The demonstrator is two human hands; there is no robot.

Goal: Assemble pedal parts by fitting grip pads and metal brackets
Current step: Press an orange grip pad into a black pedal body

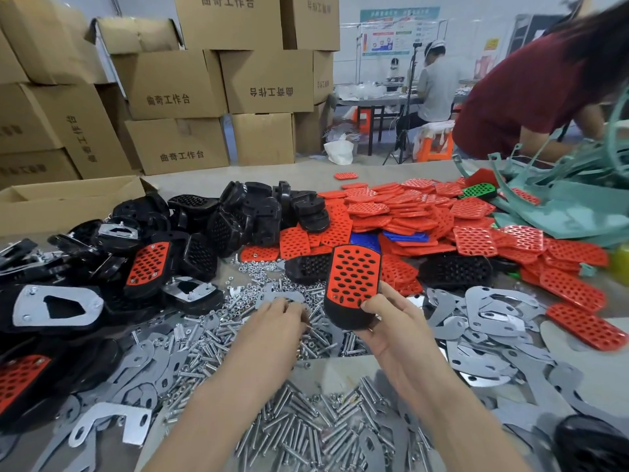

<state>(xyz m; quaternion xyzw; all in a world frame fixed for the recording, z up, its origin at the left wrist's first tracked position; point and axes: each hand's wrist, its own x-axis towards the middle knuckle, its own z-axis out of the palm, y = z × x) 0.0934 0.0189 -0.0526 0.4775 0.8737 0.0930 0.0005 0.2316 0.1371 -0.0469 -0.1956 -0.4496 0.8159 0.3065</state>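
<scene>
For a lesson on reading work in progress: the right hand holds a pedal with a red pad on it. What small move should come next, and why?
Probably the left hand should pinch one of the bolts and carry it to the pedal: it is down among them, while the right hand holds the pedal up.

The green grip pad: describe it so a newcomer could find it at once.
Start at the big heap of red grip pads on the far right. Follow its far edge toward the pale teal plastic parts. There lies the green grip pad: perforated like its neighbours, but bright green among red.
</scene>
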